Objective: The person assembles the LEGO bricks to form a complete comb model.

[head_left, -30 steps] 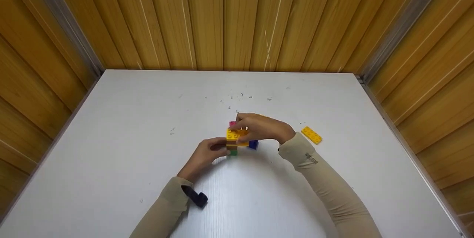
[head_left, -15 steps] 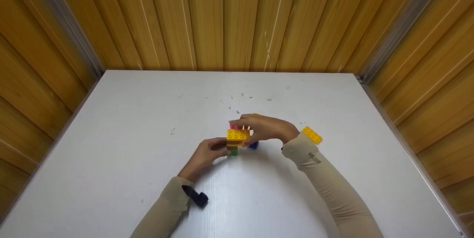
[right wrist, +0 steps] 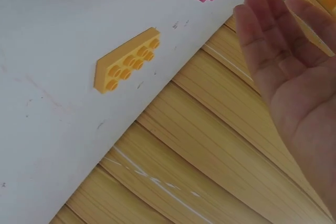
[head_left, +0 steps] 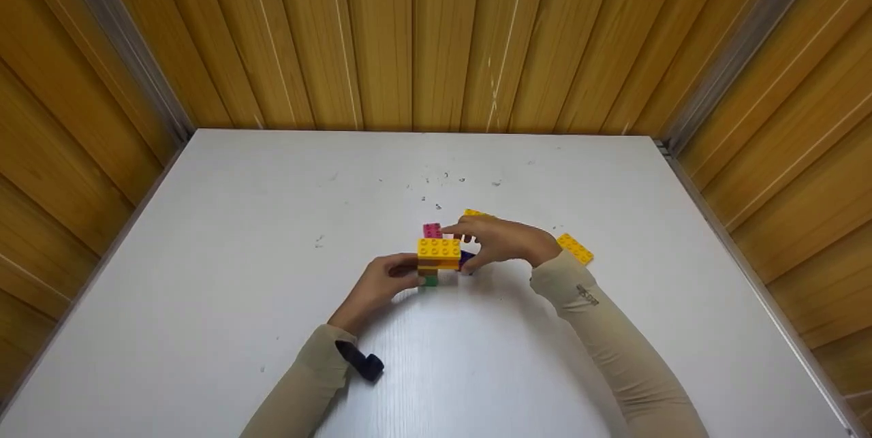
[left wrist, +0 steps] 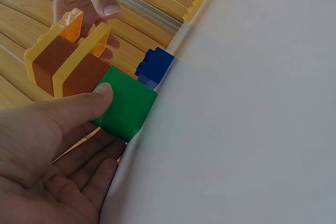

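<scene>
A stack of toy bricks stands at the table's middle: a green brick (left wrist: pixel 126 103) lowest, then brown bricks (left wrist: pixel 86 74) alternating with yellow plates, one yellow plate (head_left: pixel 439 247) topmost. My left hand (head_left: pixel 378 281) grips the lower stack, its thumb lying on the green brick. Just right of the stack, my right hand (head_left: pixel 507 240) hovers with loosely bent fingers and holds nothing; its palm shows in the right wrist view. A blue brick (left wrist: pixel 157 66) sits on the table, partly behind the right thumb in the head view.
Behind the stack is a pink brick (head_left: pixel 432 229). Another yellow plate (right wrist: pixel 128 59) lies beyond the right hand, partly covered by it in the head view. Farther right rests one more yellow plate (head_left: pixel 575 248). Wood-patterned walls border the white table (head_left: pixel 272 220).
My right hand has released the top yellow plate and drawn back to the right, uncovering its studs and the pink brick. The left hand keeps its grip in place.
</scene>
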### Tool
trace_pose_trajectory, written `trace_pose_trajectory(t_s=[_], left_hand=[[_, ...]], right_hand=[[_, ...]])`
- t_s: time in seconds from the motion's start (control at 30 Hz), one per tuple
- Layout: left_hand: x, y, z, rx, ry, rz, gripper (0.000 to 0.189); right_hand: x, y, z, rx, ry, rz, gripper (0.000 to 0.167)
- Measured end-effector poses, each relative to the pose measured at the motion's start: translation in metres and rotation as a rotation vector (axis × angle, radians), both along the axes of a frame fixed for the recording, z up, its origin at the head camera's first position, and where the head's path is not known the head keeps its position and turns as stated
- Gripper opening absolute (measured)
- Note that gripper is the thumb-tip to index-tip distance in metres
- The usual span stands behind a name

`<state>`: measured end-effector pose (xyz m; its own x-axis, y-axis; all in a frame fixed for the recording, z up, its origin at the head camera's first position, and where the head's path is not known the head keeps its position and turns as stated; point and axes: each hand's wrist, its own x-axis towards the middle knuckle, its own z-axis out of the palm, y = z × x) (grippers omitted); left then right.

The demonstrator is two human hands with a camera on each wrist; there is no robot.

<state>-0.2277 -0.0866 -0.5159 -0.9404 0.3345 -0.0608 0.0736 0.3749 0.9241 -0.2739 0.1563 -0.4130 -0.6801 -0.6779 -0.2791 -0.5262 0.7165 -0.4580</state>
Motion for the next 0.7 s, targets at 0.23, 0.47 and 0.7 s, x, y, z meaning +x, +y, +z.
trace_pose_trajectory(t_s=[0.23, 0.47, 0.7], left_hand=[[0.001, 0.002, 0.001, -0.010, -0.036, 0.026, 0.044], [0.001, 0.002, 0.002, 0.013, -0.056, 0.034, 0.044], [0.002, 0.001, 0.000, 0.026, -0.042, 0.028, 0.045]], right_hand=[[-0.005, 0.008, -0.011, 0.047, -0.032, -0.062, 0.070], [-0.009, 0.010, -0.022, 0.066, -0.063, -0.095, 0.059], [-0.011, 0.010, -0.029, 0.073, -0.050, -0.073, 0.051]])
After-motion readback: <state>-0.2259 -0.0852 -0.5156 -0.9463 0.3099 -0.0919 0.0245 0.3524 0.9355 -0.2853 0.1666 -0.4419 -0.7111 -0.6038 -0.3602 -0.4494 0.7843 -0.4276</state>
